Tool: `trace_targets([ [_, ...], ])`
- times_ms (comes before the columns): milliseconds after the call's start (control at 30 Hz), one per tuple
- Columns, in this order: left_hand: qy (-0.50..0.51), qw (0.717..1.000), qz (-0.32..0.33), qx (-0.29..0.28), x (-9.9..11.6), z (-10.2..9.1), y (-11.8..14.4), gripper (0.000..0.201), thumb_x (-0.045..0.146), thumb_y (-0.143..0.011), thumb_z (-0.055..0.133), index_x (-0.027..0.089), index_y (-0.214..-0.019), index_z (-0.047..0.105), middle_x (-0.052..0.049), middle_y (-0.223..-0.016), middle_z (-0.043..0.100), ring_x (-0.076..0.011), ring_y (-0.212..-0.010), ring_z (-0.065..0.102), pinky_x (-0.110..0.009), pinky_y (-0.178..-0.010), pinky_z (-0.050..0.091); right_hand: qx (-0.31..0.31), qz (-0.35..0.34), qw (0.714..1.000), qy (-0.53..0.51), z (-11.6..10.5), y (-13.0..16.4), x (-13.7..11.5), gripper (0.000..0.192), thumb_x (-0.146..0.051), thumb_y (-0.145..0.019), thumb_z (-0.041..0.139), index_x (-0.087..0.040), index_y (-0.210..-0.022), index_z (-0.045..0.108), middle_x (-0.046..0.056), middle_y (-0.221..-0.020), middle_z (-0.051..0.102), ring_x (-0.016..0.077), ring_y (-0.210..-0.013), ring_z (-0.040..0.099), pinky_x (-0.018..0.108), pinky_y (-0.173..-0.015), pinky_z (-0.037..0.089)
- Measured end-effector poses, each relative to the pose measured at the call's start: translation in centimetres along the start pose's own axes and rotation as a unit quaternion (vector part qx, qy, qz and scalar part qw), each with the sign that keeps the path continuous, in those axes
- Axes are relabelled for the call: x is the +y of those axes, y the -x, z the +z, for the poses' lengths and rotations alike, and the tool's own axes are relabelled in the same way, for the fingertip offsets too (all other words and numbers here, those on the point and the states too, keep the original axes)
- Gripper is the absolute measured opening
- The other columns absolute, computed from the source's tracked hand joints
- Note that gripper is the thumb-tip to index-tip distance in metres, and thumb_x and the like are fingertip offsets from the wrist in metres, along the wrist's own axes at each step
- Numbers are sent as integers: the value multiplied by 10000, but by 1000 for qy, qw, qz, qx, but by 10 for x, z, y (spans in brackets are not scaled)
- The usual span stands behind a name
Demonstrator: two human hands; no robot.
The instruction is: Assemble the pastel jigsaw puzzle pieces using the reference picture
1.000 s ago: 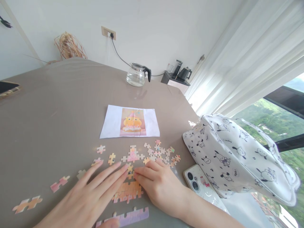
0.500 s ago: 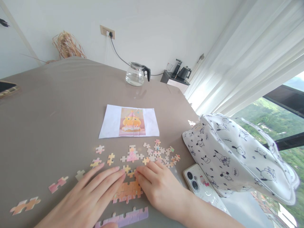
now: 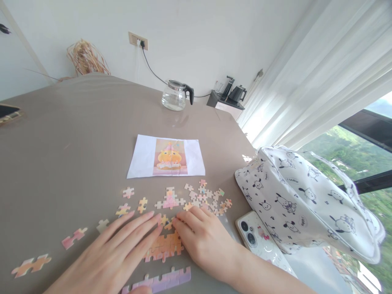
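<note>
My left hand (image 3: 113,255) lies flat on the grey-brown table (image 3: 76,134), fingers stretched toward a small orange puzzle piece (image 3: 167,222). My right hand (image 3: 205,241) rests beside it, fingertips touching that same piece from the right. Just below the fingertips lies a joined orange puzzle section (image 3: 163,248), partly covered by both hands. A joined purple strip (image 3: 165,279) lies nearer to me. Several loose pastel pieces (image 3: 205,196) are scattered beyond the fingers. A reference picture (image 3: 167,157) of a yellow figure on white paper lies further back.
A white printed fabric bag (image 3: 303,200) stands at the right, with a white phone (image 3: 260,241) beside it. A glass jug (image 3: 175,96) stands at the far edge. More joined pieces (image 3: 30,264) lie at the left. A dark device (image 3: 7,112) sits at the left edge.
Both hands stay pressed around the small orange piece; the fingertips have shifted only slightly. The view has drifted a little.
</note>
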State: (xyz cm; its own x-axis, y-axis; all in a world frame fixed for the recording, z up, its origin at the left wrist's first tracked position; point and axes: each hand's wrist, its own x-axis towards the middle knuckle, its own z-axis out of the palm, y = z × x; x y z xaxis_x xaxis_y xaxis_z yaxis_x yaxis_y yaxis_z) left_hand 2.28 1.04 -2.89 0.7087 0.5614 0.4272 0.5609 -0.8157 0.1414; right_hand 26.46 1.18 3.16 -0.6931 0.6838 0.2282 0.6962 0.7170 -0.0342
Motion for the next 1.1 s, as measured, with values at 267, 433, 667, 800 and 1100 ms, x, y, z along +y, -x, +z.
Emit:
trace_targets([
  [267,6,1000,-14,3,1,-1,0,752,733,-889,380,280,-1488,334,7,-1482,481,-256,-1334,439,-391,-1183,215,-12,44,999,9,5,-3,4,118,-116,-959,531,-151,-953,643,61,-883,621,200,-762,512,318,-635,419],
  [433,10,1000,-13,-2,0,0,1,740,727,-889,393,285,-1482,345,10,-1486,477,-256,-1341,428,-396,-1170,223,1,48,999,8,8,-3,6,92,-126,-946,571,-168,-908,643,41,-838,601,197,-745,502,315,-630,401],
  [667,-2,1000,-16,-12,-1,0,3,781,754,-859,435,282,-1476,356,5,-1491,471,-254,-1343,422,-402,-1186,193,11,45,999,0,10,-3,8,141,-138,-964,546,-160,-854,633,41,-811,589,192,-731,488,303,-635,397],
  [800,-1,1000,-26,-5,0,0,2,769,761,-852,437,294,-1461,385,9,-1457,511,-259,-1315,461,-403,-1181,211,9,45,999,-6,9,-2,9,143,-117,-960,533,-157,-866,634,45,-816,588,191,-729,486,300,-628,396],
  [1100,1,1000,-24,0,1,0,2,746,754,-861,425,298,-1451,402,6,-1456,511,-268,-1307,470,-411,-1173,222,12,47,999,-6,6,-2,10,128,-135,-957,534,-166,-890,638,44,-829,586,188,-728,476,300,-643,407],
])
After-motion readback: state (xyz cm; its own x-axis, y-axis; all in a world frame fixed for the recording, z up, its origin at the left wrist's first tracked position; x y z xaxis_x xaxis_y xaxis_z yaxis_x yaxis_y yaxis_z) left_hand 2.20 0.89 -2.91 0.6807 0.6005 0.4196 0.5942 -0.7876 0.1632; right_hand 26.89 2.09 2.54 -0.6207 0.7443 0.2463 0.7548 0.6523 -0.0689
